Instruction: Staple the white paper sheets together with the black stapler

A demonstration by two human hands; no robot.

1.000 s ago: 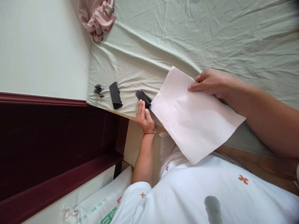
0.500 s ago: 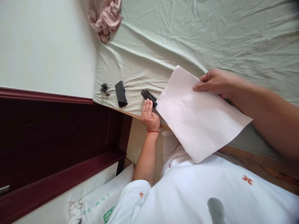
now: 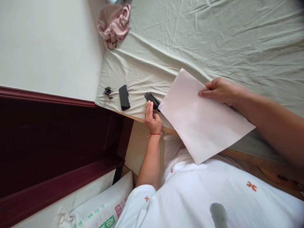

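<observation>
While your right hand (image 3: 219, 91) pinches the paper (image 3: 201, 117) at centre frame, close your loosely curled left hand (image 3: 152, 115) squarely over the stapler (image 3: 152, 99) just left of the sheet; keep the paper edge flat and steady

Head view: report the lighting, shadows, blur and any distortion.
Head view: soft, even daylight with no glare; the sheet of paper casts only a faint shadow on the pale green bedsheet. The left hand by the small black stapler-like object and the right hand on the paper are sharp. The right forearm bulges near the edge, showing wide-angle stretch; the dark wooden bed frame loses detail.
</observation>
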